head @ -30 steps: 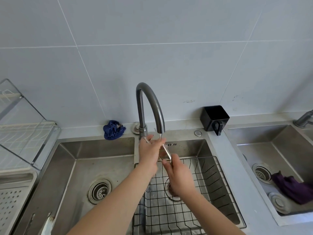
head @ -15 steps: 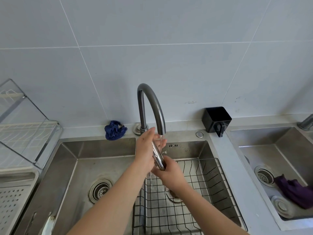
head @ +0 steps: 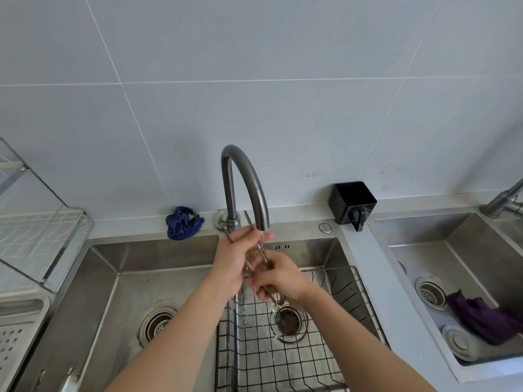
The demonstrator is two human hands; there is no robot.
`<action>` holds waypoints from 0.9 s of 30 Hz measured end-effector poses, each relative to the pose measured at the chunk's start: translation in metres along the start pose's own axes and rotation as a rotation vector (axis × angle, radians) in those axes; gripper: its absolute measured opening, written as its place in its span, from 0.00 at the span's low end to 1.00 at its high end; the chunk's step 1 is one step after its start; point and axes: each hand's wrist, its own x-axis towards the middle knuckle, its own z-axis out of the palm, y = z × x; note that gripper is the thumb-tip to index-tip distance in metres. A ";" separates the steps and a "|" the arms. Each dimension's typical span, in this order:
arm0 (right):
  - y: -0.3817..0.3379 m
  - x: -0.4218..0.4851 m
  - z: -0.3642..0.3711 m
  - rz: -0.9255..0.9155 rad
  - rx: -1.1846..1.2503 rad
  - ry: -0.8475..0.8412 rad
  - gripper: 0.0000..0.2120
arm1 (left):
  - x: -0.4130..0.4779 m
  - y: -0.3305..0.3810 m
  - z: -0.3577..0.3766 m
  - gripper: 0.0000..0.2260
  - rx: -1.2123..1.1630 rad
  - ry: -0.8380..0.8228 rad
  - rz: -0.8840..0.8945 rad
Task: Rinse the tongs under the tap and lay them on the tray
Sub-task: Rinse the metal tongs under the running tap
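Observation:
Metal tongs (head: pixel 261 251) are held slanted under the spout of the grey arched tap (head: pixel 245 176), and a thin stream of water runs onto them. Their serrated tips (head: pixel 246 215) stick up behind the spout, and the hinge end (head: pixel 278 300) pokes out below my right hand. My left hand (head: pixel 233 257) wraps the upper part of the tongs. Lower down, my right hand (head: pixel 278 275) grips them too. A perforated white tray (head: pixel 17 329) lies at the far left, beside the sink.
A black wire basket (head: pixel 334 292) sits in the right basin under my hands, and the left basin (head: pixel 119 292) has a drain. A blue cloth (head: pixel 182 222), a black holder (head: pixel 352 201) and a clear dish rack (head: pixel 39 222) stand around. A second sink (head: pixel 464 267) holds a purple cloth.
The tongs have tilted so their tips now rise behind the spout. My left hand has slid along them and my right hand has dropped slightly toward the hinge end.

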 end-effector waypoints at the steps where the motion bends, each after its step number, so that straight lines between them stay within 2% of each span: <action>1: -0.008 0.004 -0.003 -0.011 0.047 -0.024 0.10 | -0.001 0.000 0.000 0.07 0.068 -0.018 0.005; 4: -0.023 0.016 -0.005 -0.046 0.094 -0.016 0.13 | -0.004 -0.003 0.000 0.09 0.020 -0.074 -0.080; 7: -0.019 0.019 0.002 -0.094 -0.012 -0.054 0.09 | -0.002 -0.001 -0.007 0.12 -0.088 -0.049 -0.096; 10: 0.001 0.014 0.013 -0.102 -0.205 0.139 0.10 | -0.001 -0.001 -0.005 0.08 -0.146 0.020 -0.013; 12: 0.013 0.009 0.020 -0.125 -0.224 0.248 0.06 | -0.001 -0.004 0.000 0.12 -0.211 0.090 0.030; 14: 0.020 0.005 0.022 -0.118 -0.175 0.272 0.07 | -0.001 -0.005 0.003 0.08 -0.269 0.090 0.060; 16: 0.022 0.001 0.020 -0.075 -0.076 0.246 0.12 | 0.000 -0.004 0.002 0.08 -0.296 0.063 0.047; 18: 0.019 -0.003 0.017 -0.056 -0.005 0.213 0.14 | 0.002 -0.002 0.000 0.14 -0.329 0.056 -0.038; 20: 0.019 -0.006 0.011 -0.039 -0.042 0.180 0.14 | 0.005 -0.001 -0.002 0.13 -0.346 0.009 -0.100; 22: 0.023 -0.009 0.008 -0.012 -0.147 0.154 0.14 | 0.008 0.000 -0.002 0.06 -0.326 -0.010 -0.097; 23: 0.026 -0.011 0.008 0.002 -0.159 0.147 0.14 | 0.009 -0.002 0.000 0.09 -0.302 -0.005 -0.077; 25: 0.031 -0.015 0.012 -0.012 -0.046 0.135 0.17 | 0.011 -0.006 0.005 0.13 -0.275 0.004 -0.057; 27: 0.037 -0.021 0.014 -0.065 0.096 0.110 0.21 | 0.012 -0.007 0.009 0.13 -0.277 0.003 -0.074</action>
